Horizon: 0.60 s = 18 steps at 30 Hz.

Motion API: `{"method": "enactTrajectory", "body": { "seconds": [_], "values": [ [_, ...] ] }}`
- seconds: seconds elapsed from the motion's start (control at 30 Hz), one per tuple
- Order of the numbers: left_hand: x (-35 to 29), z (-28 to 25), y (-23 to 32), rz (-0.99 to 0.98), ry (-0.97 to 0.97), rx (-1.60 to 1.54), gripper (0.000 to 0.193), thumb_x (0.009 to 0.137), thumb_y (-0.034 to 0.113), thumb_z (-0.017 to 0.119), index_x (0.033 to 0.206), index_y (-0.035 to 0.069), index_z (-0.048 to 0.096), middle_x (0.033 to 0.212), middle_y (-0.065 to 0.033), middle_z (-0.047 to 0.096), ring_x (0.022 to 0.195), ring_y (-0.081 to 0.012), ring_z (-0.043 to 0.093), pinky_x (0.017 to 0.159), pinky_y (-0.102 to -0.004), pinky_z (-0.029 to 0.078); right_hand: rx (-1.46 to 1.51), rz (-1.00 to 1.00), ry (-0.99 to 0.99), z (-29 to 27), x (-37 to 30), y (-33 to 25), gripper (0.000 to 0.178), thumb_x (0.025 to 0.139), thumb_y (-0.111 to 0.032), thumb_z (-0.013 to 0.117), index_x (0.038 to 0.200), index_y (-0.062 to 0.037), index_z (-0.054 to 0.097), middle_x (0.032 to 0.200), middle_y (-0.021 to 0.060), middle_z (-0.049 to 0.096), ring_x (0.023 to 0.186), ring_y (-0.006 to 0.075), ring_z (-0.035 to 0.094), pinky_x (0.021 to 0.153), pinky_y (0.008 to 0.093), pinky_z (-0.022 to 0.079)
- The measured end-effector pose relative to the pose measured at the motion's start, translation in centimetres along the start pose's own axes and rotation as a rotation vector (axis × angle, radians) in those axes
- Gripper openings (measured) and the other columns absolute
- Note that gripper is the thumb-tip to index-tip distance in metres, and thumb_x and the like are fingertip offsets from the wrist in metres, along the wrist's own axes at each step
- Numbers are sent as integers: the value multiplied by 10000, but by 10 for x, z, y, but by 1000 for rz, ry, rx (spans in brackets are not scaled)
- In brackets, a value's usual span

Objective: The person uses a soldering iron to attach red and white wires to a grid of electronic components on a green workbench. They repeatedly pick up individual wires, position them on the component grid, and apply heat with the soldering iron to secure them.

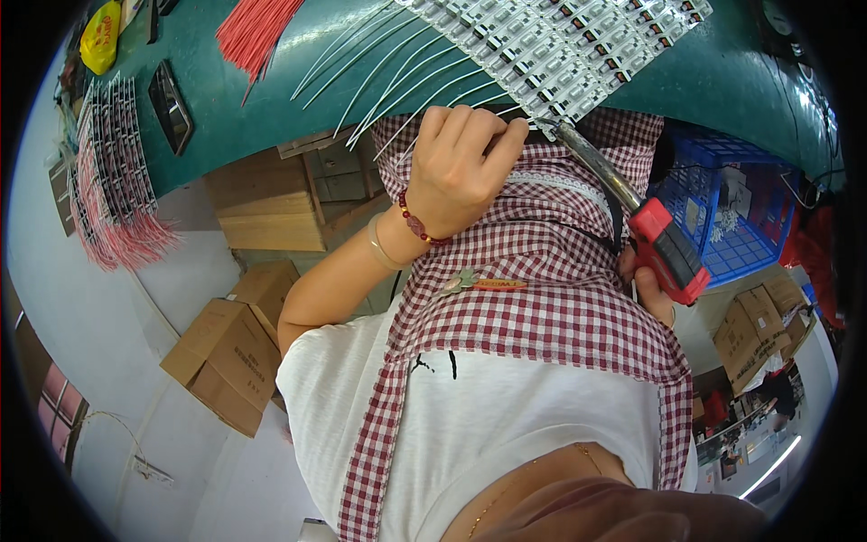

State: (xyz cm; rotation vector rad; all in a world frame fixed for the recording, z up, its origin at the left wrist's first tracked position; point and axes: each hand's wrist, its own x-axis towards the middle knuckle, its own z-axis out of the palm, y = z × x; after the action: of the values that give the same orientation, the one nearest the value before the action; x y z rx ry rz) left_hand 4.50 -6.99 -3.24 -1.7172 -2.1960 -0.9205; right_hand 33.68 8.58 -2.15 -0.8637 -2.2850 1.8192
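My left hand (pixel 462 167) is closed in a pinch at the near corner of a panel of small silver-white circuit boards (pixel 578 54), seemingly on a thin white wire whose gripped end is hidden by the fingers. Several white wires (pixel 397 81) fan out leftward from the panel's edge. In my right hand (pixel 647 289), partly hidden behind the tool, is a red and black handled soldering iron (pixel 668 248). Its metal barrel slants up to the left, and the tip is at the panel's near edge, close beside my left fingertips.
On the green table (pixel 235 126) lie a bundle of red wires (pixel 257 32), a dark phone (pixel 172 107) and a yellow packet (pixel 99 38). Boards with red wires (pixel 113 172) hang over its left edge. A blue crate (pixel 722 203) stands at right; cardboard boxes (pixel 226 352) sit below left.
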Motion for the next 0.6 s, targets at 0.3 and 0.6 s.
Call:
{"method": "enactTrajectory", "body": {
  "seconds": [0.3, 0.6],
  "values": [
    [0, 0, 1, -33, 10, -27, 266, 645, -14, 669, 902, 59, 680, 755, -10, 574, 651, -168, 529, 598, -308, 359, 358, 130, 82, 5, -1, -8, 321, 837, -305, 694, 926, -1, 644, 756, 40, 623, 682, 143, 589, 630, 275, 458],
    [-1, 2, 1, -30, 12, -18, 280, 643, -23, 695, 907, 65, 670, 759, -3, 577, 651, -160, 543, 600, -308, 357, 193, 119, 71, 5, -6, -2, 335, 824, -342, 706, 900, -21, 648, 736, 3, 609, 655, 121, 557, 617, 265, 439]
  ]
}}
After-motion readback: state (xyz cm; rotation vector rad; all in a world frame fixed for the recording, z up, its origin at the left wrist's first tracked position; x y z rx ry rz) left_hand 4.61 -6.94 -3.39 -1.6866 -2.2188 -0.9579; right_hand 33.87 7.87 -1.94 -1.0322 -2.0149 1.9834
